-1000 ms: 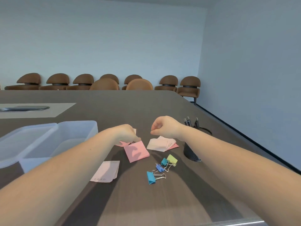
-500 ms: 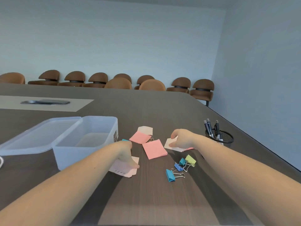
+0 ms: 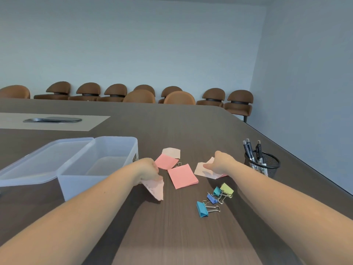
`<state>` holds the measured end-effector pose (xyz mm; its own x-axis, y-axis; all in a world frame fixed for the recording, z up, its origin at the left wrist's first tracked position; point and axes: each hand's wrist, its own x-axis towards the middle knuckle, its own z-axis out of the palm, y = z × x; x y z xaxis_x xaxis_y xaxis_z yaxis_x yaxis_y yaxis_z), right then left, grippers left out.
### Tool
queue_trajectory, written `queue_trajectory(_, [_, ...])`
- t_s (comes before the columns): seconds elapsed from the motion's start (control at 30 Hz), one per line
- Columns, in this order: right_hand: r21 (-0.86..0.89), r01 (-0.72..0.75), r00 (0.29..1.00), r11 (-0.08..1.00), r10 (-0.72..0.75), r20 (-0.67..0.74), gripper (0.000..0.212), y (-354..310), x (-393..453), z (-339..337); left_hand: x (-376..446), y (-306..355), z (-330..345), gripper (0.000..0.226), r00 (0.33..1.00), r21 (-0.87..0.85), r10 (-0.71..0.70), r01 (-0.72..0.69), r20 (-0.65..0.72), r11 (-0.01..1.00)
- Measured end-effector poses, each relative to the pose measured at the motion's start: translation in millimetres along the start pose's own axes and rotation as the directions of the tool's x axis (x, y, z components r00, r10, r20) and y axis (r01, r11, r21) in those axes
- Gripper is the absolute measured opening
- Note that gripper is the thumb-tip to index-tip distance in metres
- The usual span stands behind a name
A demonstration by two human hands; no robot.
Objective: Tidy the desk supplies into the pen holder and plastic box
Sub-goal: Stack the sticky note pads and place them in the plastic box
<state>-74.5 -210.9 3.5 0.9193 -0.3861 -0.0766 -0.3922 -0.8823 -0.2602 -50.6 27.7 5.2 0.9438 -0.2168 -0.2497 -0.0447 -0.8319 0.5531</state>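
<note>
My left hand point(image 3: 148, 170) pinches a pale pink sticky note point(image 3: 156, 189) and holds it tilted just off the table, right of the clear plastic box point(image 3: 99, 180). My right hand point(image 3: 221, 165) grips another pale pink note point(image 3: 203, 170) that lies on a small stack. Between the hands lie a pink sticky pad point(image 3: 182, 175) and two more notes point(image 3: 168, 159). Several coloured binder clips point(image 3: 214, 197) lie nearer to me. The black mesh pen holder point(image 3: 262, 165) with three pens stands at the right.
The box's lid point(image 3: 38, 159) hangs open to the left of the box. A beige mat with a dark flat device point(image 3: 53, 119) lies at the far left. Brown chairs point(image 3: 210, 96) line the far wall. The table edge runs diagonally at the right.
My left hand dropped onto the pale note near the box and lifted it on edge. My right hand closed on the pale note at the right. The view shifted left.
</note>
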Motion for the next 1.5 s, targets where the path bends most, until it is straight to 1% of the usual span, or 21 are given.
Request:
queue_trajectory(0.03, [0.007, -0.021, 1.000, 1.000, 0.021, 0.006, 0.061, 0.9, 1.5, 0.9, 1.5, 2.5, -1.1, 0.003, 0.999, -0.129, 0.012, -0.016, -0.037, 0.991])
queue_trajectory(0.1, [0.022, -0.059, 0.998, 0.998, 0.058, 0.020, 0.063, 3.3, 5.6, 4.3, 9.5, 7.5, -2.2, 0.017, 0.997, -0.353, 0.014, -0.042, -0.080, 0.935])
queue_trajectory(0.17, [0.019, -0.104, 0.994, 0.994, 0.104, 0.030, 0.067, 5.6, 9.1, 8.0, 15.0, 12.8, -0.1, 0.011, 0.988, -0.501, 0.006, -0.082, -0.152, 0.862])
queue_trajectory(0.27, [-0.038, -0.143, 0.989, 0.989, 0.144, 0.039, 0.070, 7.0, 14.8, 13.1, 21.9, 20.8, 7.9, 0.020, 0.974, -0.644, -0.013, -0.140, -0.227, 0.752])
queue_trajectory(0.4, [-0.115, -0.148, 0.987, 0.982, 0.154, 0.042, 0.069, 2.1, 20.2, 14.3, 28.1, 30.4, 27.1, 0.026, 0.965, -0.724, -0.023, -0.181, -0.262, 0.666])
queue_trajectory(0.47, [-0.143, -0.137, 0.986, 0.980, 0.149, 0.078, 0.063, -0.5, 23.0, 12.6, 29.7, 32.9, 36.8, 0.032, 0.967, -0.712, -0.017, -0.175, -0.253, 0.680])
queue_trajectory(0.53, [-0.158, -0.144, 0.975, 0.977, 0.167, 0.145, 0.060, -1.2, 25.2, 11.2, 29.0, 33.9, 46.3, 0.048, 0.973, -0.637, 0.013, -0.161, -0.231, 0.754])
queue_trajectory(0.6, [-0.168, -0.147, 0.964, 0.975, 0.179, 0.197, 0.067, -1.2, 28.0, 10.5, 31.5, 30.9, 55.6, 0.069, 0.972, -0.448, 0.047, -0.148, -0.229, 0.882])
queue_trajectory(0.67, [-0.171, -0.137, 0.966, 0.976, 0.170, 0.196, 0.071, -0.4, 31.1, 10.5, 34.9, 26.4, 60.5, 0.083, 0.971, -0.219, 0.066, -0.117, -0.228, 0.969])
queue_trajectory(0.73, [-0.161, -0.133, 0.972, 0.978, 0.161, 0.174, 0.074, 0.7, 32.1, 11.4, 37.6, 23.2, 61.6, 0.086, 0.974, -0.051, 0.058, -0.071, -0.219, 0.996])
queue_trajectory(0.83, [-0.113, -0.144, 0.979, 0.983, 0.159, 0.130, 0.082, 0.3, 33.5, 12.7, 38.3, 22.6, 59.4, 0.076, 0.982, 0.035, 0.029, -0.023, -0.184, 0.999])
queue_trajectory(0.9, [-0.069, -0.134, 0.984, 0.989, 0.141, 0.108, 0.087, -0.9, 33.3, 11.7, 39.1, 22.3, 57.5, 0.072, 0.989, 0.045, 0.006, 0.000, -0.150, 0.999])
queue_trajectory(1.0, [-0.078, -0.101, 0.982, 0.992, 0.112, 0.154, 0.086, -5.8, 30.8, 6.8, 40.8, 21.3, 56.8, 0.071, 0.992, 0.005, -0.002, 0.002, -0.126, 1.000])
queue_trajectory(1.03, [-0.106, -0.093, 0.978, 0.990, 0.111, 0.178, 0.084, -8.1, 29.4, 4.8, 41.6, 20.8, 56.8, 0.066, 0.993, -0.035, 0.003, -0.007, -0.122, 0.999])
queue_trajectory(1.1, [-0.132, -0.098, 0.963, 0.986, 0.128, 0.239, 0.073, -11.4, 28.4, 2.8, 42.7, 18.9, 55.7, 0.042, 0.990, -0.170, 0.025, -0.049, -0.138, 0.984])
queue_trajectory(1.17, [-0.171, -0.095, 0.946, 0.981, 0.143, 0.291, 0.061, -13.1, 26.1, 1.8, 43.4, 17.1, 52.4, 0.026, 0.984, -0.332, 0.035, -0.092, -0.174, 0.939])
queue_trajectory(1.23, [-0.210, -0.074, 0.937, 0.975, 0.140, 0.320, 0.056, -14.3, 25.4, -1.6, 43.7, 16.4, 46.2, 0.016, 0.974, -0.438, 0.019, -0.119, -0.227, 0.891])
queue_trajectory(1.33, [-0.173, -0.123, 0.933, 0.977, 0.173, 0.314, 0.048, -13.3, 28.5, -3.6, 48.1, 15.8, 37.4, 0.013, 0.951, -0.524, -0.041, -0.132, -0.305, 0.842])
queue_trajectory(1.37, [-0.167, -0.129, 0.938, 0.977, 0.175, 0.301, 0.046, -13.6, 28.6, -3.3, 50.9, 15.3, 35.2, 0.013, 0.945, -0.529, -0.065, -0.121, -0.319, 0.840])
queue_trajectory(1.4, [-0.153, -0.131, 0.946, 0.980, 0.169, 0.276, 0.050, -14.4, 30.3, -2.0, 53.3, 14.8, 33.3, 0.012, 0.940, -0.510, -0.089, -0.098, -0.329, 0.854])
queue_trajectory(1.5, [-0.123, -0.131, 0.961, 0.984, 0.156, 0.228, 0.067, -16.8, 29.9, -0.1, 62.3, 12.3, 31.8, 0.016, 0.941, -0.285, -0.111, 0.016, -0.320, 0.958])
